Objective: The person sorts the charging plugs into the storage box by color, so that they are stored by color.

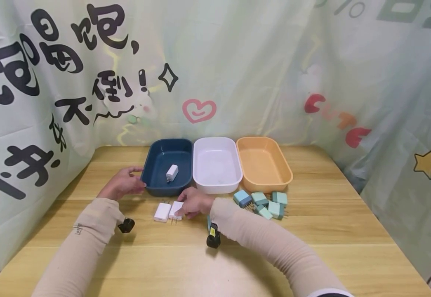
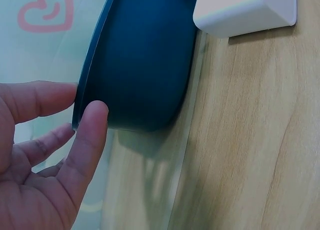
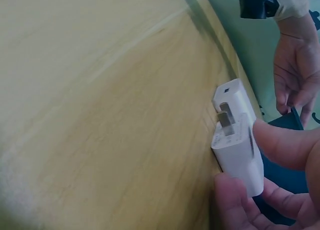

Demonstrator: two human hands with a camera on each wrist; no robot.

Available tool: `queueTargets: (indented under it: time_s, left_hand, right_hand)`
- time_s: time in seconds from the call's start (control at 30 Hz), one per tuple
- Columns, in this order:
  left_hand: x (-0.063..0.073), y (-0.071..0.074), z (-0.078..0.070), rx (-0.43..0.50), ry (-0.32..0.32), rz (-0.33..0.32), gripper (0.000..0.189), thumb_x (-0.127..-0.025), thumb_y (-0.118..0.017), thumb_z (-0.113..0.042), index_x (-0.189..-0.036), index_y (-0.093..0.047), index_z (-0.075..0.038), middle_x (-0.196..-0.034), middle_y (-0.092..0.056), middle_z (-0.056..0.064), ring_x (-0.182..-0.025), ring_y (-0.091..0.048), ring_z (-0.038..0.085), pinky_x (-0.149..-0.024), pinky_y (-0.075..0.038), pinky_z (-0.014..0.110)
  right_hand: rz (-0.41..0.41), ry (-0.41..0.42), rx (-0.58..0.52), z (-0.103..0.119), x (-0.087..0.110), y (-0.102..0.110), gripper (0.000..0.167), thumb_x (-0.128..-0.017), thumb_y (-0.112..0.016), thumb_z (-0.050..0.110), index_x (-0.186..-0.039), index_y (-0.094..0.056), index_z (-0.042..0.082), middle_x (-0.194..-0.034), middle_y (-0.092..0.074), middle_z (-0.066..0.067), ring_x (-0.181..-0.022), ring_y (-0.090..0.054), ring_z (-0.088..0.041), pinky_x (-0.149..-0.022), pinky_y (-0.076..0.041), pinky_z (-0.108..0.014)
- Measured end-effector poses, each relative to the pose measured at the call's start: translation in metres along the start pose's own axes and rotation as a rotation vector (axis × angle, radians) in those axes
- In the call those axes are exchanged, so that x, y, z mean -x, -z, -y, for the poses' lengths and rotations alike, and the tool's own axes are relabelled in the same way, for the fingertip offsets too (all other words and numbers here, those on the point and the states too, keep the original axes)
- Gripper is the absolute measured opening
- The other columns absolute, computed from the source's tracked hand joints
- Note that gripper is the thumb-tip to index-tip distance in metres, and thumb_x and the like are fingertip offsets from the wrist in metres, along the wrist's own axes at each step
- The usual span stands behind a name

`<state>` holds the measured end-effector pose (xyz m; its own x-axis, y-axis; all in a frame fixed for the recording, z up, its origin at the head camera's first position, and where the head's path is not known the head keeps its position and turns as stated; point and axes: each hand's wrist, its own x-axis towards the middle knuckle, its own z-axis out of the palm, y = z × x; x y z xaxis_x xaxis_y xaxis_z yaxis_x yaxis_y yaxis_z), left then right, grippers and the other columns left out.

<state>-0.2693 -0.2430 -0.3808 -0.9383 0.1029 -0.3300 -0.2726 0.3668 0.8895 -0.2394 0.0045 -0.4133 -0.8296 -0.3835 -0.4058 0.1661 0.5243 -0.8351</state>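
Observation:
My right hand [image 1: 196, 202] pinches a white plug-in charger [image 3: 239, 150] between thumb and fingers, its two metal prongs exposed. Close beside it on the table lies another white charger [image 1: 162, 212]. The dark blue tray [image 1: 167, 191] stands behind them, with one white charger [image 1: 172, 173] lying inside. My left hand [image 1: 125, 182] holds the left side of this tray; in the left wrist view the thumb [image 2: 90, 132] lies against the outer wall and the fingertips meet the rim.
A white tray [image 1: 217, 189] and an orange tray [image 1: 269, 185] stand to the right, side by side with the blue one. Several green and blue chargers [image 1: 275, 209] lie in front of the orange tray. A printed curtain [image 1: 237, 74] hangs behind the wooden table [image 1: 330, 231].

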Motion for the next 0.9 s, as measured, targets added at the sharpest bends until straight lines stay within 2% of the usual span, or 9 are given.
queueTargets:
  time_s: [0.13,0.2,0.3,0.5,0.7,0.9]
  left_hand:
    - [0.0009,0.0007,0.0013,-0.009,-0.014,0.007,0.075,-0.086,-0.061,0.007,-0.150,-0.020,0.005,-0.136,-0.035,0.034,-0.091,-0.063,0.027,-0.083,-0.056,0.039]
    - [0.0011,0.0012,0.0027,-0.013,-0.014,0.014,0.075,-0.086,-0.060,0.007,-0.150,-0.020,0.005,-0.136,-0.035,0.034,-0.091,-0.063,0.026,-0.083,-0.056,0.040]
    - [0.0013,0.0018,0.0036,-0.035,-0.020,0.027,0.076,-0.087,-0.061,0.005,-0.150,-0.018,0.006,-0.137,-0.035,0.036,-0.092,-0.064,0.027,-0.084,-0.056,0.040]
    - [0.0012,0.0010,-0.0005,-0.029,-0.016,0.014,0.075,-0.087,-0.061,0.004,-0.150,-0.019,0.005,-0.135,-0.037,0.034,-0.094,-0.063,0.029,-0.086,-0.055,0.042]
    - [0.0018,0.0003,-0.0022,-0.016,-0.011,0.001,0.074,-0.087,-0.061,0.006,-0.149,-0.021,0.005,-0.135,-0.038,0.034,-0.093,-0.063,0.029,-0.085,-0.055,0.041]
    - [0.0014,0.0007,0.0009,-0.011,-0.029,0.016,0.074,-0.086,-0.060,0.007,-0.149,-0.021,0.006,-0.135,-0.038,0.035,-0.093,-0.064,0.029,-0.085,-0.056,0.040]
  right_hand:
    - [-0.013,0.024,0.056,0.0002,0.0020,-0.0013,0.038,-0.075,-0.080,-0.002,-0.106,-0.059,0.001,-0.091,-0.055,-0.007,-0.058,-0.057,-0.018,-0.056,-0.057,-0.030]
    - [-0.003,0.032,0.071,-0.0005,0.0019,-0.0023,0.040,-0.075,-0.080,-0.002,-0.109,-0.060,-0.001,-0.093,-0.056,-0.007,-0.058,-0.057,-0.017,-0.056,-0.056,-0.029]
    - [0.016,0.044,0.076,-0.0013,0.0019,-0.0026,0.040,-0.074,-0.080,-0.004,-0.110,-0.063,-0.003,-0.091,-0.058,-0.006,-0.057,-0.057,-0.016,-0.055,-0.056,-0.028]
    - [0.020,0.081,0.112,0.0016,0.0028,-0.0008,0.029,-0.073,-0.079,-0.006,-0.098,-0.065,0.001,-0.084,-0.061,-0.007,-0.056,-0.055,-0.016,-0.052,-0.053,-0.026]
    - [0.035,0.098,0.156,0.0053,0.0035,-0.0005,0.035,-0.074,-0.080,-0.003,-0.102,-0.061,0.004,-0.090,-0.057,-0.005,-0.062,-0.055,-0.017,-0.054,-0.053,-0.026]
    - [0.037,0.074,0.044,0.0046,0.0007,0.0012,0.033,-0.076,-0.075,-0.008,-0.106,-0.063,0.000,-0.093,-0.058,-0.006,-0.067,-0.058,-0.017,-0.058,-0.056,-0.029]
